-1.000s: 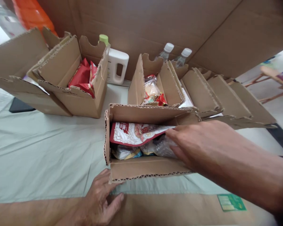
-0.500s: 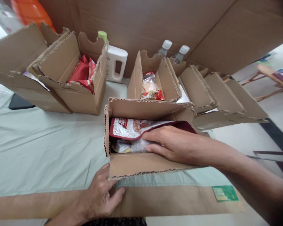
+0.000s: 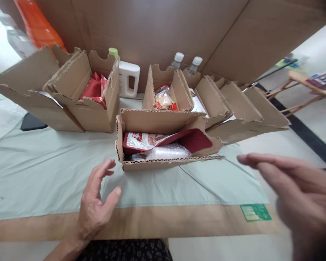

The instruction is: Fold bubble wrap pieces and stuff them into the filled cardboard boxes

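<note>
In front of me an open cardboard box [image 3: 152, 166] lies lengthwise on the pale green cloth [image 3: 57, 174]. Inside it are a dark red and white printed food pouch [image 3: 198, 139] and a bubble-wrapped item [image 3: 170, 151]; what the wrap covers I cannot make out. My left hand [image 3: 96, 199] hovers near the box's left front corner, thumb and fingers apart, holding nothing. Off to the box's right, my right hand [image 3: 293, 185] is raised, somewhat blurred, with its fingers stretched out and nothing seen in it.
Behind stand more cardboard boxes; one has red packets [image 3: 93, 88], another a clear and red package [image 3: 164, 98]. A white jug [image 3: 129, 78], capped bottles [image 3: 194, 65] and an orange bottle [image 3: 40, 29] are at the back. A black phone-like slab [image 3: 32, 122] lies left.
My right hand has come out of the box and moved right, letting go of the pouch. My left hand has left the box's corner and shifted left. The bubble wrap shows more.
</note>
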{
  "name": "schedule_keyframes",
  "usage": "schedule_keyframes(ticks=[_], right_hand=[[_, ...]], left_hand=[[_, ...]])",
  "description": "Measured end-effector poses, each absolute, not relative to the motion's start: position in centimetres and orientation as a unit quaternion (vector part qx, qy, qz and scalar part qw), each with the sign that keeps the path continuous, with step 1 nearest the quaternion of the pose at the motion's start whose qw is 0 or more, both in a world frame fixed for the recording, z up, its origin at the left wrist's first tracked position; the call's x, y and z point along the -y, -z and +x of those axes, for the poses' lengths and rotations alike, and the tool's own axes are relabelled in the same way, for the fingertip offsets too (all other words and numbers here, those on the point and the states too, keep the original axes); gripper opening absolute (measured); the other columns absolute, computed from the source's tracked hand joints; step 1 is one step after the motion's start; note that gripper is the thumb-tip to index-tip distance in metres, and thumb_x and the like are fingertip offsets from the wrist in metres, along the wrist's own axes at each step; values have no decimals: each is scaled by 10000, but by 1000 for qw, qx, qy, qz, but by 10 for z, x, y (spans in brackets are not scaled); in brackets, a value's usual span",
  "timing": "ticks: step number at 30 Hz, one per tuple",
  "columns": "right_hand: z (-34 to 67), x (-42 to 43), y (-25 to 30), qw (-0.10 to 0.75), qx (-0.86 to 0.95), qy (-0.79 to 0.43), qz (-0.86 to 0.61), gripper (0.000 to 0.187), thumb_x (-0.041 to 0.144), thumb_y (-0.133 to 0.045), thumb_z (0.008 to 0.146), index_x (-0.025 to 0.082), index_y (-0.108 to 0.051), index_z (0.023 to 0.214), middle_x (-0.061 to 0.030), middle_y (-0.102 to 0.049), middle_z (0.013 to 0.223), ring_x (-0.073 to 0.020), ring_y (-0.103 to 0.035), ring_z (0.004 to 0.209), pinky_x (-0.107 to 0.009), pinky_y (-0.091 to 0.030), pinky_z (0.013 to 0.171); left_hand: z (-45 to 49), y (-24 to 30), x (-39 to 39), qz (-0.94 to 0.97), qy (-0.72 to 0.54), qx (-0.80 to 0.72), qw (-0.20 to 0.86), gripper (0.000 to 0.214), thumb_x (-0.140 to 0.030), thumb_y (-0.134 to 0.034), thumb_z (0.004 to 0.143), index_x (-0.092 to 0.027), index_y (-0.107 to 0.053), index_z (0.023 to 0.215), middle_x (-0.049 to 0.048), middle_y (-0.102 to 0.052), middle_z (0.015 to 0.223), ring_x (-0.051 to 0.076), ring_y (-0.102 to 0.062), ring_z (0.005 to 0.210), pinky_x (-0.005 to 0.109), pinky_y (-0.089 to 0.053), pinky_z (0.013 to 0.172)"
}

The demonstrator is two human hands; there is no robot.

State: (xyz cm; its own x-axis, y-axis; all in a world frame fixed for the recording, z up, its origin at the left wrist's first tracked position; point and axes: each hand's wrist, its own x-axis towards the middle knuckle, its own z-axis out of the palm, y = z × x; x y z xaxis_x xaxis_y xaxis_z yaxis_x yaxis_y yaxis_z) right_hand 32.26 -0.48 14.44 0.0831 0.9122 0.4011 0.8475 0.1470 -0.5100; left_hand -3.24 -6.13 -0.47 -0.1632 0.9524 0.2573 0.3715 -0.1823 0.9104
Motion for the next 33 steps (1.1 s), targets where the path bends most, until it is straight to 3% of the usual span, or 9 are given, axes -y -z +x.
schedule_keyframes(ticks=[3,5,11,16,18,21,25,30,33], right_hand=[[314,9,-85,411,624,-169,-643,365,515,-730,895,281,-728,1175,-85,-779,1155,-288,-746,1003,-484,-613,864],[293,-6,-48,414,637,-244,-602,528,568,-739,849,240,-664,1256,-122,-736,1265,-300,-718,1087,-484,-614,870],[255,-7,-2,482,596,-287,-575,494,596,-709,856,213,-651,1164,-117,-742,1169,-280,-701,1045,-461,-585,924],[303,96,19,447,570,-208,-658,311,539,-703,877,250,-664,766,-44,-648,668,-301,-678,740,-449,-587,711],[307,122,19,428,555,-189,-688,292,504,-720,866,256,-650,729,-48,-643,663,-318,-673,720,-451,-574,675],[272,114,4,433,571,-220,-662,226,478,-737,864,262,-699,919,-62,-709,829,-345,-697,880,-484,-581,805],[219,66,-18,486,610,-292,-553,471,563,-707,883,248,-645,1228,-109,-717,1193,-334,-662,1128,-527,-531,1004],[235,78,-10,522,567,-244,-589,365,569,-624,947,245,-697,1100,-88,-723,971,-326,-685,1029,-524,-532,985],[241,82,-2,503,586,-244,-586,386,565,-590,969,248,-697,1161,-103,-725,1023,-352,-657,1143,-545,-511,1028]], left_hand=[[-21,1,45,573,-506,-546,343,809,-309,-680,928,-291,-294,1640,131,-403,1636,313,-526,1392,538,-446,1182],[-9,1,29,574,-509,-521,375,884,-322,-705,891,-272,-251,1648,141,-398,1636,326,-493,1434,564,-397,1222],[8,4,32,563,-523,-503,396,887,-340,-693,874,-253,-242,1633,143,-431,1614,351,-410,1520,603,-305,1276],[17,21,111,622,-469,-484,398,862,-348,-691,890,-255,-278,1641,193,-526,1534,430,-453,1485,677,-376,1229],[11,26,129,648,-450,-471,395,851,-367,-707,880,-255,-318,1629,198,-568,1487,445,-500,1441,679,-418,1201],[-18,17,121,627,-461,-501,380,795,-392,-695,900,-230,-357,1601,178,-612,1424,407,-551,1395,631,-433,1203],[-42,-15,86,577,-526,-527,336,813,-382,-686,915,-219,-301,1613,137,-582,1471,334,-522,1429,550,-353,1269],[-17,-18,102,614,-498,-517,328,842,-351,-685,900,-227,-290,1634,161,-489,1577,373,-411,1518,604,-330,1278],[-13,-3,125,612,-481,-532,333,817,-347,-671,917,-237,-292,1632,164,-517,1545,370,-418,1517,618,-330,1275]])
